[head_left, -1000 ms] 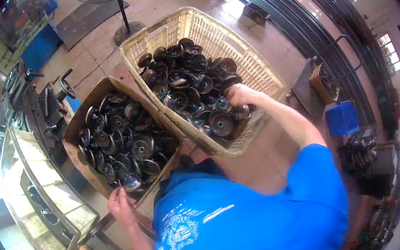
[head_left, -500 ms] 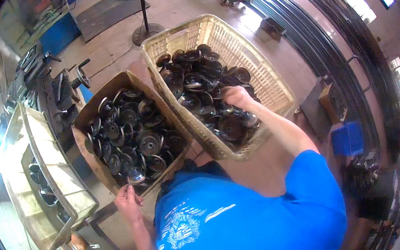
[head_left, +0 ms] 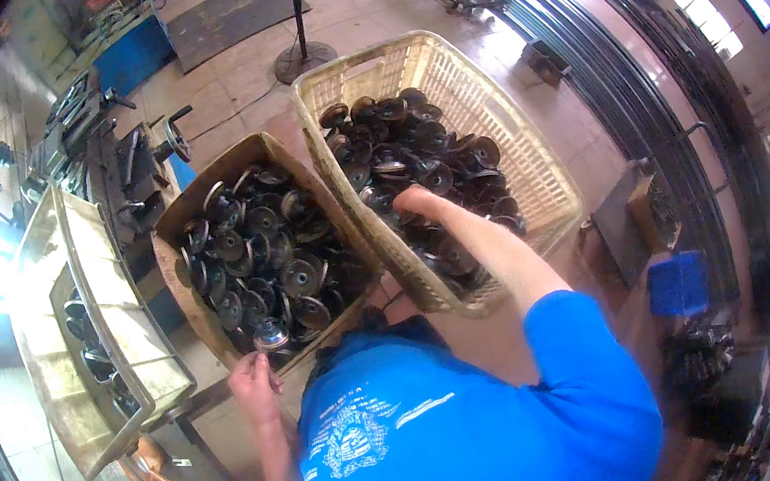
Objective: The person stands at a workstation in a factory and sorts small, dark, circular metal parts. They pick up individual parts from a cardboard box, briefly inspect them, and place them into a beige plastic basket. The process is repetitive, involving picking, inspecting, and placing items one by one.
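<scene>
My left hand (head_left: 256,388) is closed, fingertips pinched on a shiny flanged metal wheel (head_left: 271,336) at the near corner of a cardboard box (head_left: 184,308). Dark, round metal wheels (head_left: 301,277) fill that box in a loose heap. To its right, a cream plastic basket (head_left: 510,119) holds more of the same dark wheels (head_left: 436,176). My right hand (head_left: 416,200) reaches down into this basket, among the wheels on its left side. Its fingers are mostly hidden, so I cannot see whether they grip a wheel.
A tilted cream crate (head_left: 57,430) with several wheels stands at the left. Behind the box is a machine with a handwheel (head_left: 175,134). A fan base (head_left: 305,61) stands on the floor beyond the basket. Long dark bars (head_left: 611,88) and a blue bin (head_left: 678,284) lie to the right.
My right hand has moved left across the basket, over to the wheels near its left wall. My left hand keeps its pinch on the shiny wheel. The whole view has shifted slightly.
</scene>
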### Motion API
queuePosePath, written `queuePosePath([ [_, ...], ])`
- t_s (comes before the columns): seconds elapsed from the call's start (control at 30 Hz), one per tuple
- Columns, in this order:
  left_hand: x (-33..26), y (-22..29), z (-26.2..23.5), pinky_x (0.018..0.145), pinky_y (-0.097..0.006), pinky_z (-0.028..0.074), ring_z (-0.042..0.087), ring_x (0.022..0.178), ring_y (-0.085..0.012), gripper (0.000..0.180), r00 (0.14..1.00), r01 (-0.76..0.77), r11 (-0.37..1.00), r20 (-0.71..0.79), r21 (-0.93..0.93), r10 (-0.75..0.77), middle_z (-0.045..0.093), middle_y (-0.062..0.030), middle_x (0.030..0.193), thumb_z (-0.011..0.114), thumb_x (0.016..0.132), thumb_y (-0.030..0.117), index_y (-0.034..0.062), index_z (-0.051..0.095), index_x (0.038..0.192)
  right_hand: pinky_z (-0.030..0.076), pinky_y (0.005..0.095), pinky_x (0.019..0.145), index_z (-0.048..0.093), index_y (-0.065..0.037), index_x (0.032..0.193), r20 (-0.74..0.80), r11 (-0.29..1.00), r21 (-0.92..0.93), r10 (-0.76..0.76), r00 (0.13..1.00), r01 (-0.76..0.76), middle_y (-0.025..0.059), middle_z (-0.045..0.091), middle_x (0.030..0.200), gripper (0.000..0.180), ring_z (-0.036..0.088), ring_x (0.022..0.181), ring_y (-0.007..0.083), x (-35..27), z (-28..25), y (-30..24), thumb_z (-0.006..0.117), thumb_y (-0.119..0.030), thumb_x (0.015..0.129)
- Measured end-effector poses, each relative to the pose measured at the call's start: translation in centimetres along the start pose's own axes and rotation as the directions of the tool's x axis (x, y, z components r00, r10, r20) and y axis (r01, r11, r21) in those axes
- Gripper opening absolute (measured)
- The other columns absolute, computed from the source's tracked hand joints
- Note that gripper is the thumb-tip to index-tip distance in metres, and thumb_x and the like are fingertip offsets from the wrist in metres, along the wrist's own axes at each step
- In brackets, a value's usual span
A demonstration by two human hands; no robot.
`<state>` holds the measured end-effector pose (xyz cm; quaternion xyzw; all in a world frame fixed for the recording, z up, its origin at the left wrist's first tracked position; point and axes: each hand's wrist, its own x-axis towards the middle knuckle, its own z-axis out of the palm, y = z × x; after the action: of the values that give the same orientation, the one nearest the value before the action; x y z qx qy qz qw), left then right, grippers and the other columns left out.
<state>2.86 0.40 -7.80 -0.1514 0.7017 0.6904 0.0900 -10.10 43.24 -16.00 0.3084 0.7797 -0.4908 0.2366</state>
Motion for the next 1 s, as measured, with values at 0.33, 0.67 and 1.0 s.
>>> queuePosePath([
  [0.33, -0.1, -0.1, 1.4, 0.034, -0.020, 0.036, 0.046, 0.040, -0.0072, 0.016, 0.995, 0.019, 0.998, 0.098, -0.064, -0.013, 0.052, -0.0008, 0.054, 0.056, 0.086, 0.012, -0.0030, 0.059, 0.092, 0.047, 0.0325, 0.051, 0.060, 0.000, 0.067, -0.077, 0.919, 0.395, 0.032, 0.997, 0.001, 0.0079, 0.059, 0.066, 0.016, 0.056, 0.060, 0.0170, -3.5, -2.1, 1.1, 0.053, -0.010, 0.079],
  [0.67, 1.4, 8.2, 7.3, 0.045, -0.021, 0.043, 0.055, 0.050, -0.0094, 0.019, 0.926, -0.095, 0.984, 0.350, -0.151, 0.143, 0.060, -0.0056, 0.063, 0.056, 0.087, 0.010, -0.0053, 0.059, 0.097, 0.052, 0.0316, 0.065, 0.061, 0.010, 0.094, -0.154, 0.418, 0.731, -0.669, 0.727, 0.539, 0.0182, 0.064, 0.089, 0.049, 0.063, 0.076, 0.0226, -18.8, -2.8, -6.1, 0.054, -0.021, 0.056],
  [1.0, 0.5, 10.0, 0.6, 0.051, -0.023, 0.050, 0.060, 0.060, -0.0131, 0.014, 0.948, -0.265, 0.905, 0.084, -0.332, 0.308, 0.063, -0.0105, 0.074, 0.055, 0.088, 0.006, -0.0039, 0.059, 0.096, 0.049, 0.0290, 0.061, 0.061, 0.007, 0.085, 0.322, 0.462, 0.876, -0.774, 0.545, 0.138, 0.0154, 0.063, 0.083, 0.047, 0.061, 0.072, 0.0203, -20.5, 9.2, -12.8, 0.059, -0.035, 0.063],
])
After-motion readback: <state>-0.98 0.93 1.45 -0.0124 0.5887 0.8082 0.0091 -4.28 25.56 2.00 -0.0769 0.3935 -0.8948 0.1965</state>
